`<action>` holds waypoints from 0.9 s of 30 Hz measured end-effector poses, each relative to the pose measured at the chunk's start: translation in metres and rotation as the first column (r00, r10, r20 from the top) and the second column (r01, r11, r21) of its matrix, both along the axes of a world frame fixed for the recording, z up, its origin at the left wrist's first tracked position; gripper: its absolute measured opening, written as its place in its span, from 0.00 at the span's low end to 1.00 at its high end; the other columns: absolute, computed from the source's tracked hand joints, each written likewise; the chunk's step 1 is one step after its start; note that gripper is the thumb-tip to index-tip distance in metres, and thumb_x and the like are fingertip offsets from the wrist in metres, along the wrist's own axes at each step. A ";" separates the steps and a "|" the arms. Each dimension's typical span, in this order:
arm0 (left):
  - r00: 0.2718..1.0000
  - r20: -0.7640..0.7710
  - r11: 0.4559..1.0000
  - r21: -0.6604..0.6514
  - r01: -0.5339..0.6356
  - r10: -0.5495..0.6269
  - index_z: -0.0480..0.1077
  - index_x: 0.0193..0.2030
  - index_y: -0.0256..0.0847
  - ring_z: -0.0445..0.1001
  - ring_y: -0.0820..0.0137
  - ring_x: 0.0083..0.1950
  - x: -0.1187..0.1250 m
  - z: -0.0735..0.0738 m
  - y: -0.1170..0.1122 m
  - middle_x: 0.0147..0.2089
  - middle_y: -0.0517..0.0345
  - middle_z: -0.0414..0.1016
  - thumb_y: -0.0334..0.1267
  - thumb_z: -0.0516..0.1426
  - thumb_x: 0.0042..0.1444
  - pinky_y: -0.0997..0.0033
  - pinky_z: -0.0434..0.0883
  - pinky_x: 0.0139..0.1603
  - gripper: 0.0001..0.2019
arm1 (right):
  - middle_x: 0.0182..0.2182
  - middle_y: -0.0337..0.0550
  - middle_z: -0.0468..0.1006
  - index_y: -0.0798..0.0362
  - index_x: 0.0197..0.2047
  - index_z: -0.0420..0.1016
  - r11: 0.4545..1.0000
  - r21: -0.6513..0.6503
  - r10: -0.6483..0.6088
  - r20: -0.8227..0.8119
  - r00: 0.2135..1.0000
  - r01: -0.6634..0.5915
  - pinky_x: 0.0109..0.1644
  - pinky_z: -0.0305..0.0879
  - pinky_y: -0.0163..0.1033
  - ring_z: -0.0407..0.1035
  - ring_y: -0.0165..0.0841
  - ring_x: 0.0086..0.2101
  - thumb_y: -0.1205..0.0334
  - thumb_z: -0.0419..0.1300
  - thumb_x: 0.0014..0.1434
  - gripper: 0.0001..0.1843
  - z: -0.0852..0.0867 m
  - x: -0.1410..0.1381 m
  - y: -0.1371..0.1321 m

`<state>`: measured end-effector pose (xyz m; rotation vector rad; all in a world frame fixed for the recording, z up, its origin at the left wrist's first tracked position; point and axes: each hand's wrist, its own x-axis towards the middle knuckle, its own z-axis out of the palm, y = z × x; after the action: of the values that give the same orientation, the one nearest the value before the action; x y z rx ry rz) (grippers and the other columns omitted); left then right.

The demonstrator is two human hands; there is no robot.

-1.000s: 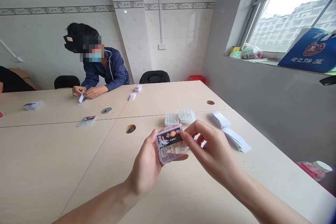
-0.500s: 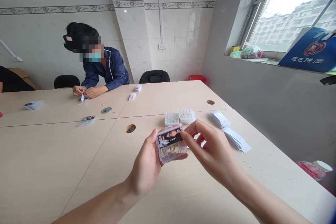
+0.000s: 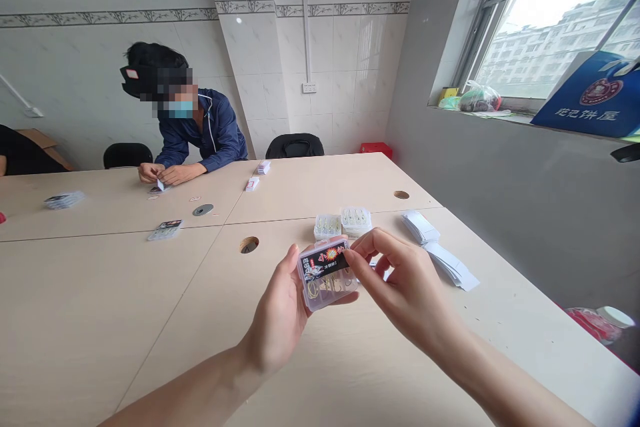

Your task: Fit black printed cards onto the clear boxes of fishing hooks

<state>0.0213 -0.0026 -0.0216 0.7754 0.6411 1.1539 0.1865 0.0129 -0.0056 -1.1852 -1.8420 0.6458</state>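
Note:
My left hand [image 3: 277, 323] holds a small clear plastic box of fish hooks [image 3: 327, 297], tilted up in front of me. Gold hooks show through the compartments in its lower half. A black label sticker [image 3: 320, 268] with red and white lettering lies across the upper part of the lid. The thumb and forefinger of my right hand [image 3: 405, 277] are closed at the label's right end; its other fingers are curled. Whether that end is pinched or pressed down, I cannot tell. Just behind stand stacked hook boxes [image 3: 356, 220] and another one [image 3: 327, 227].
White card stacks [image 3: 450, 265] lie to the right on the table [image 3: 175, 347]. A cable hole [image 3: 249, 245] is left of my hands. Across the table a masked co-worker [image 3: 215, 123] handles a small card. More boxes [image 3: 165, 230] lie on the left.
My hands and the box are almost still. The label's right end looks slightly shifted under my right fingertips. The co-worker's hands have barely moved.

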 end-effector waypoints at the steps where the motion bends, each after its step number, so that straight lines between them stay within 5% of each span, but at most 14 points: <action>1: 1.000 0.000 1.000 0.004 0.002 -0.002 0.71 0.58 0.41 0.65 0.52 0.64 0.000 0.000 0.000 0.61 0.49 0.72 0.53 0.45 0.66 0.50 0.66 0.60 0.25 | 0.30 0.38 0.77 0.51 0.30 0.68 1.000 0.002 -0.002 0.003 1.000 0.002 0.27 0.63 0.37 0.69 0.30 0.26 0.60 0.55 0.65 0.11 0.000 0.000 0.000; 27: 0.996 -0.063 0.998 -0.007 -0.058 0.058 0.70 0.59 0.43 0.68 0.55 0.62 0.002 0.003 0.002 0.60 0.51 0.73 0.53 0.48 0.65 0.55 0.69 0.58 0.24 | 0.30 0.37 0.77 0.51 0.33 0.71 1.000 -0.022 0.002 0.082 0.997 0.000 0.22 0.57 0.37 0.61 0.28 0.21 0.59 0.53 0.66 0.11 0.006 0.002 0.000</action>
<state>0.0231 -0.0011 -0.0186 0.7928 0.7247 1.1826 0.1884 0.0129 0.0003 -1.2417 -1.9078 0.6274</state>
